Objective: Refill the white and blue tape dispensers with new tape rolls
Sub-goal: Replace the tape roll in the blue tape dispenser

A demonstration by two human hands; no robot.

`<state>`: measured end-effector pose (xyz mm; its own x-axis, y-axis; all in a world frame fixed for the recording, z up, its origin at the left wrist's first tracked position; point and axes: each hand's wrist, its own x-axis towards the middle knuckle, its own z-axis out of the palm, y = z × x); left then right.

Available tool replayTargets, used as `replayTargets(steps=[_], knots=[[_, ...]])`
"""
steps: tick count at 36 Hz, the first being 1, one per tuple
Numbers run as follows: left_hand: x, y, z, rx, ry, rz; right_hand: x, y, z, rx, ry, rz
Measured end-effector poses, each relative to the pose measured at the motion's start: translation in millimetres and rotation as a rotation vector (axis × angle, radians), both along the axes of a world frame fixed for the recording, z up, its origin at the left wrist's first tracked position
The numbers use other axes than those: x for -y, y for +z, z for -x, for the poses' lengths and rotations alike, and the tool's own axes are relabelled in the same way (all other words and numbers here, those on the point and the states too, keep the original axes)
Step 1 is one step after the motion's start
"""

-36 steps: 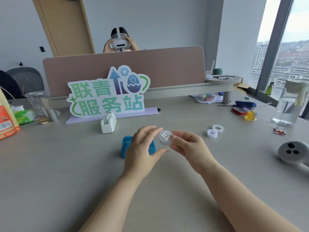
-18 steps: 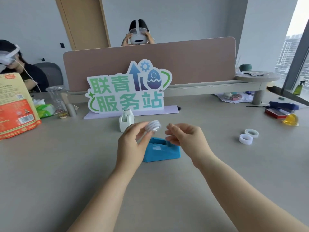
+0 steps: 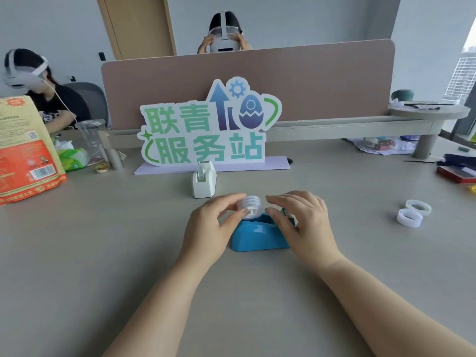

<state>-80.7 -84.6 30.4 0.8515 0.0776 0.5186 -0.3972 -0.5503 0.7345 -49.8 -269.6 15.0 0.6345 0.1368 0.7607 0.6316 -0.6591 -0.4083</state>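
Blue dispenser (image 3: 255, 238) partly behind right hand (image 3: 306, 222), left hand (image 3: 208, 230) pinching roll (image 3: 250, 205)

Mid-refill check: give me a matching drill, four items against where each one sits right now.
1 white tape dispenser
2 blue tape dispenser
3 tape roll on hub
4 loose tape rolls

A on the table, far right
B pinched by the left hand
C just before the sign
D partly behind the right hand

Pairs: 1-C, 2-D, 3-B, 4-A
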Motion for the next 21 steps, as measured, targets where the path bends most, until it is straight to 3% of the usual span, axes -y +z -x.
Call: replayTargets(steps=[21], knots=[[-0.6, -8.3, -4.7, -0.055, 0.000, -0.064, -8.7, -1.8, -1.9, -0.016, 0.054, -0.024]])
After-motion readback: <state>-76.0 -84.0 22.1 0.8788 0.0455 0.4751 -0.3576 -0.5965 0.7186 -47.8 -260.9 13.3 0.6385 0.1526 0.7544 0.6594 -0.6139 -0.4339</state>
